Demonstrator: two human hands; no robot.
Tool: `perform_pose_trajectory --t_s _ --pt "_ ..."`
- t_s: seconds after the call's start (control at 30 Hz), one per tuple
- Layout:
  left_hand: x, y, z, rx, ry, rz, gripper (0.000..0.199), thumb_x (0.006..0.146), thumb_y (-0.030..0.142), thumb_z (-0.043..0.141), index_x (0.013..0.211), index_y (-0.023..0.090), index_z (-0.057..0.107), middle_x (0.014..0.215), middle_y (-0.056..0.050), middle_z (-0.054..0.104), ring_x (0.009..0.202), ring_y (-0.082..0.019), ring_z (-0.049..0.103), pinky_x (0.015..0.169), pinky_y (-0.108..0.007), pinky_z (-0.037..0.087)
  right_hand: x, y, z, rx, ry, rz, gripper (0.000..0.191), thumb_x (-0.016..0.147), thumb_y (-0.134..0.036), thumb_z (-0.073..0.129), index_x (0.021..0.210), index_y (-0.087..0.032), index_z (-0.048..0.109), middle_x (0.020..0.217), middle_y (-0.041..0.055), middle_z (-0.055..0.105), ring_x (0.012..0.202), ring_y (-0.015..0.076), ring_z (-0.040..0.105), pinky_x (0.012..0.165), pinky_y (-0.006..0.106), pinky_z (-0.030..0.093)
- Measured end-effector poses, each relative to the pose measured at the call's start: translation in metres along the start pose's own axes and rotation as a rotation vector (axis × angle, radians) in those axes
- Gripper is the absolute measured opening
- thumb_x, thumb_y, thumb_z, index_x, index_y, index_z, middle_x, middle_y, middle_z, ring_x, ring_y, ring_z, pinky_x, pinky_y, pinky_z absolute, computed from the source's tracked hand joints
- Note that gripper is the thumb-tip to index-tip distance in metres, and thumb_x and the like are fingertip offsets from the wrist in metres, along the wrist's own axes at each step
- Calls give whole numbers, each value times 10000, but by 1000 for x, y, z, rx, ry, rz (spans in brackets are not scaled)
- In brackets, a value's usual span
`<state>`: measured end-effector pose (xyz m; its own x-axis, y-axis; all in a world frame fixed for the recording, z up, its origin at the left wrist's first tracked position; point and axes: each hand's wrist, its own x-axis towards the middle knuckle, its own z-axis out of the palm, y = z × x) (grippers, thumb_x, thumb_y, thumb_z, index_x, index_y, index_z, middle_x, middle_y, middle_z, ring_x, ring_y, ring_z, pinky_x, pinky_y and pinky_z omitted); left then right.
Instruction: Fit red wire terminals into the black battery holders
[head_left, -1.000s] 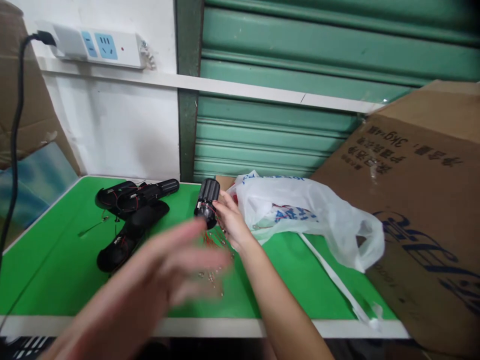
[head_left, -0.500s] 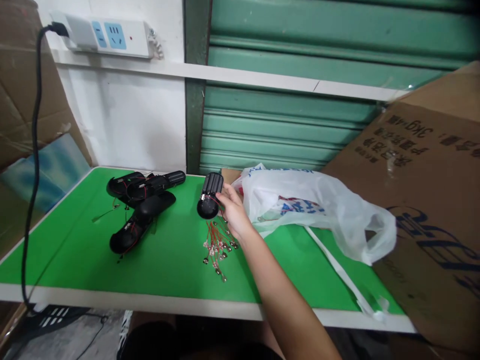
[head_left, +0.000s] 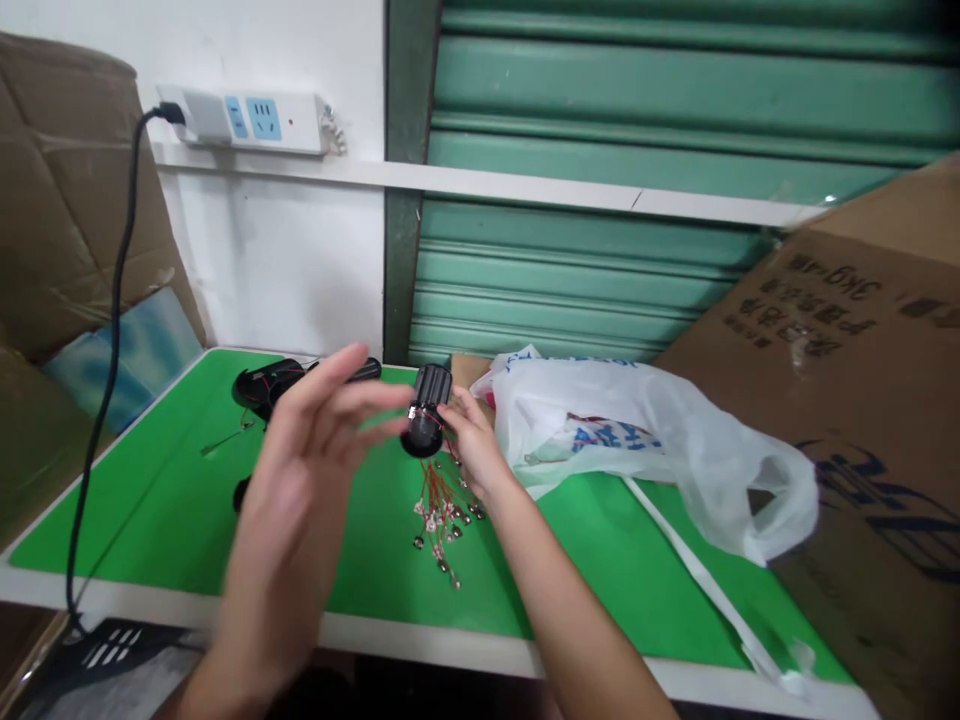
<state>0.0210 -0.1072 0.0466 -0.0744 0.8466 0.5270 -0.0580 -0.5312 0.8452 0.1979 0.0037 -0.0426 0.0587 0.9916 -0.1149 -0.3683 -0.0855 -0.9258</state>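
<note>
My right hand (head_left: 474, 436) is closed on the right side of a black plastic housing (head_left: 427, 410), which has a ribbed upper part, a round lower end and thin red wires. My left hand (head_left: 315, 450), blurred by motion, is raised with its fingers stretched towards the left side of that housing; whether the fingertips touch it I cannot tell. Below the housing, a bunch of small parts on red wires (head_left: 442, 515) lies spread on the table. Behind my left hand are more black housings (head_left: 262, 385), partly hidden by it.
The green tabletop (head_left: 390, 570) has a white front edge. A white plastic bag (head_left: 600, 400) lies at the right, with a white strip (head_left: 690, 570) below it. Cardboard boxes (head_left: 847, 330) lean at both sides. A black cable (head_left: 116, 330) hangs from the power strip (head_left: 262, 120).
My left hand has come into view from below and reached up beside the black housing. My right hand still holds the housing. The whole view has shifted slightly.
</note>
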Motion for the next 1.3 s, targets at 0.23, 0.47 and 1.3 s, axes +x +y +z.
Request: perform_pose_trajectory --t_s 0.23,0.47,1.3 --pt "77 -112 36 236 -77 -264 450 907 376 588 1315 185 588 1350 -142 628 1299 -280 568 1144 -474 417 3 -1 2 36 -6 -25 477 651 -387 755 1105 -311 627 980 -15 699 845 210 630 566 237 444" --pt "64 -136 33 5 -229 -428 447 875 458 555 1183 162 686 1236 -93 734 1222 -298 625 1088 -405 450 2 -3 5 19 8 -41 482 642 -418 778 1100 -316 667 878 -19 648 799 196 607 554 237 414" --pt "70 -144 14 -63 -253 -602 597 768 515 753 1237 153 679 1081 -109 793 1016 -280 730 837 -344 565 0 -3 3 -91 -20 28 362 602 -409 812 903 -240 705 854 -5 662 789 186 607 579 239 464"
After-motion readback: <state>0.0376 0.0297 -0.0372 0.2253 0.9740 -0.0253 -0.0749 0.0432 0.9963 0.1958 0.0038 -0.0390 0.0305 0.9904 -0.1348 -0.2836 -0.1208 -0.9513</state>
